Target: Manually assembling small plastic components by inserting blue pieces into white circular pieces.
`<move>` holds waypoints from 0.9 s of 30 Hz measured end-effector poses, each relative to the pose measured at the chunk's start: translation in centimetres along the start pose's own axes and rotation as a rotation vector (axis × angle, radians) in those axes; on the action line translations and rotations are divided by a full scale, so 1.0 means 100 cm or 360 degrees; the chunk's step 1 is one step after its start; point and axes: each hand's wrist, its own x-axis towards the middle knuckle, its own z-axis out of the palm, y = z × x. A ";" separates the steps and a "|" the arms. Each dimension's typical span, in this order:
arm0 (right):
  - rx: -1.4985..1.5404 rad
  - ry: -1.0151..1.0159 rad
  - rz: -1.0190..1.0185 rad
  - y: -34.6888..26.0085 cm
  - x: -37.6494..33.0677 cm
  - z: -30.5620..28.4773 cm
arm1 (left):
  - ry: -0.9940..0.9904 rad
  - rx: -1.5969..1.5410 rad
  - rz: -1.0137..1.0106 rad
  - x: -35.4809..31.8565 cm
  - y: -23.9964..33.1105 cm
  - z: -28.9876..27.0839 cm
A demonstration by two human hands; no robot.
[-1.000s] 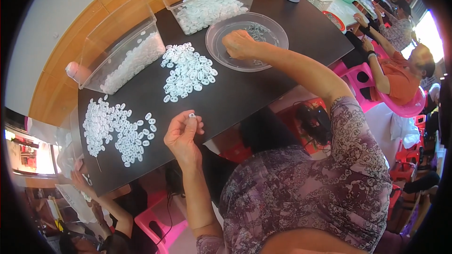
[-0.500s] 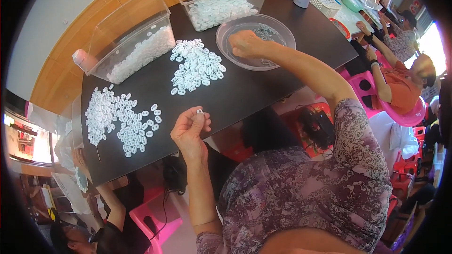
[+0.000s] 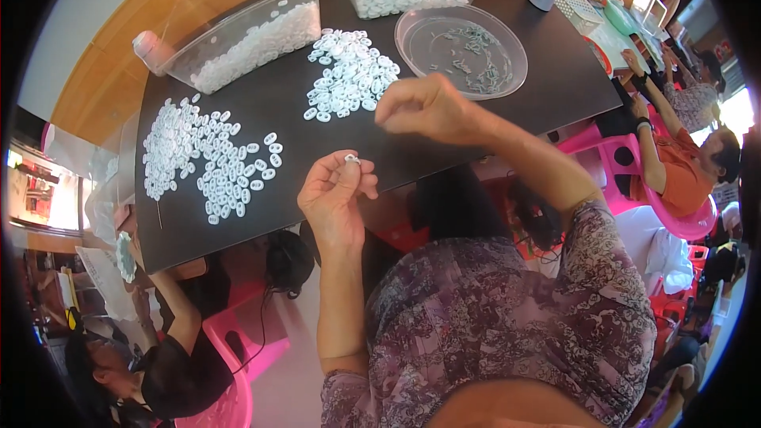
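Centrally: left hand (image 3: 337, 194), palm up, pinching one small white ring (image 3: 351, 159) at fingertip for working; right hand (image 3: 424, 107) loosely curled, contents indiscernible, beside white ring pile (image 3: 349, 75) and clear dish (image 3: 460, 47).

So the right hand (image 3: 428, 107) isn't in the round clear plastic dish (image 3: 507, 71) anymore. It's out of there and back toward the near side, fingers bunched, hovering over the black table (image 3: 555, 91) just near of the middle heap of small white plastic rings (image 3: 349, 75). Left hand (image 3: 337, 194) sits a bit closer to it now.
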 end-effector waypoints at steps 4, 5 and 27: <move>0.0206 -0.0201 0.0133 -0.015 -0.001 0.026 | 0.0006 -0.0005 0.0077 -0.006 0.002 0.000; 0.0210 -0.0194 0.0120 -0.015 0.000 0.030 | 0.0011 0.0014 0.0110 -0.007 0.003 -0.001; 0.0143 -0.0165 0.0194 -0.027 -0.003 0.050 | 0.0117 0.0374 0.0405 -0.023 -0.001 0.001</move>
